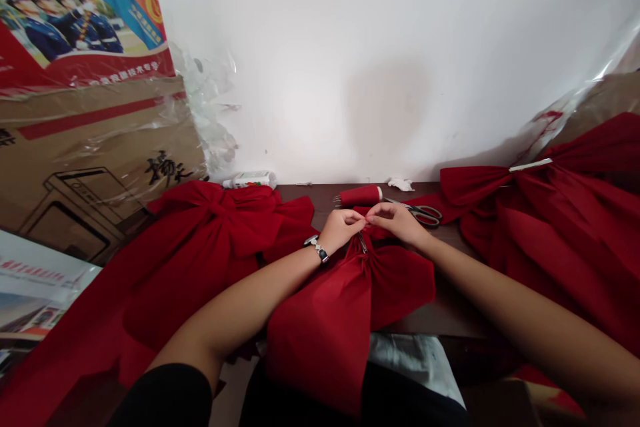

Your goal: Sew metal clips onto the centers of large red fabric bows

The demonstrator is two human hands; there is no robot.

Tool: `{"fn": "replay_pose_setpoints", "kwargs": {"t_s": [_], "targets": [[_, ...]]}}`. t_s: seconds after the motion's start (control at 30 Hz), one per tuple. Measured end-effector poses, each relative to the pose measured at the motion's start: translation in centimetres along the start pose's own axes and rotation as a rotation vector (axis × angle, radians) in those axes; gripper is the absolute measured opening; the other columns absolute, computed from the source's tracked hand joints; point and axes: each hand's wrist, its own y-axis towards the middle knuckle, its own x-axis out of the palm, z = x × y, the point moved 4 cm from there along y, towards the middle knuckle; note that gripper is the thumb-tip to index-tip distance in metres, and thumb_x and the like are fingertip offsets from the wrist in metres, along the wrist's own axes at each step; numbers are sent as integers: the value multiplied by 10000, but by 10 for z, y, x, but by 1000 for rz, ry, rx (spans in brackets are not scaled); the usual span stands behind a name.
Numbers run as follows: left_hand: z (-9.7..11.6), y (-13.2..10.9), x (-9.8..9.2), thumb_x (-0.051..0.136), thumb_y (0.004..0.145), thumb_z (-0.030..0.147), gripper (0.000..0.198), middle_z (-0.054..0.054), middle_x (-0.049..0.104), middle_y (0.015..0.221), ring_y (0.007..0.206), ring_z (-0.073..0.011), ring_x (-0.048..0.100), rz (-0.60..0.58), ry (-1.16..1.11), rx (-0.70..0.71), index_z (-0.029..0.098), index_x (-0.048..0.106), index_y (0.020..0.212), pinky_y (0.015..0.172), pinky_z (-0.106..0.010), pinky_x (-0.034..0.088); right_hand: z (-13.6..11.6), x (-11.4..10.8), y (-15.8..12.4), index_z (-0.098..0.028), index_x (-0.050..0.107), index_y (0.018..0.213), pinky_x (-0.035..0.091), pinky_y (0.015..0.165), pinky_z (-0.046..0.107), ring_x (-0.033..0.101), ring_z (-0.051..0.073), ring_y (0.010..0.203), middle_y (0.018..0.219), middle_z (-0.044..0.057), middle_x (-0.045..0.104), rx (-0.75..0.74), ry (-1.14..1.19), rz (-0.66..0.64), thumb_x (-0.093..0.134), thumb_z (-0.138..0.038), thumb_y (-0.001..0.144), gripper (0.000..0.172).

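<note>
Both hands meet fingertip to fingertip over the gathered middle of a red cloth bow [320, 327], which hangs over the table edge onto the lap. My left hand [341, 229], with a watch at the wrist, pinches thumb against fingers. Opposite it, my right hand [395, 220] makes a similar pinch. What lies between the fingertips is too small to make out. Just below them, a thin metal clip or pin [363, 242] sits on the gathers. Behind the hands lie a spool of red thread [361, 197] with needles at its left end, and scissors [425, 215], their blades partly hidden.
Another red bow [215, 207] spreads over the left of the dark table [450, 313]. More red cloth [550, 213] with a white strip [531, 165] is heaped right. Along the wall are a white bottle [255, 179] and crumpled tissue [400, 184]. A cardboard box [100, 167] stands left.
</note>
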Motion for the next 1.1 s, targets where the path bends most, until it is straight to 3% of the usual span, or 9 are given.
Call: {"fn": "replay_pose_setpoints", "kwargs": {"t_s": [0.47,0.73,1.1], "targets": [[-1,2,1,615,766,240,145,-66,727,762,705,-144,675,-42,-40,6,115,685,747,695,-234,508,-2,2,1,-169,567,762,452,748,296,585,142,719,748,11,623,-14,-63,-55,682,-523,692,378],[-6,4,0,600,781,231,130,-75,725,795,728,-148,681,-74,-14,-2,112,651,767,694,-235,500,3,-2,1,-173,537,769,444,731,264,559,107,693,721,-16,595,5,52,-14,677,-483,721,343],[0,2,0,599,770,201,110,-37,699,691,634,-104,642,-35,-74,-12,113,636,715,624,-190,485,-2,0,1,-159,609,750,472,749,295,606,135,704,744,17,652,6,-78,-23,718,-398,651,281]]}}
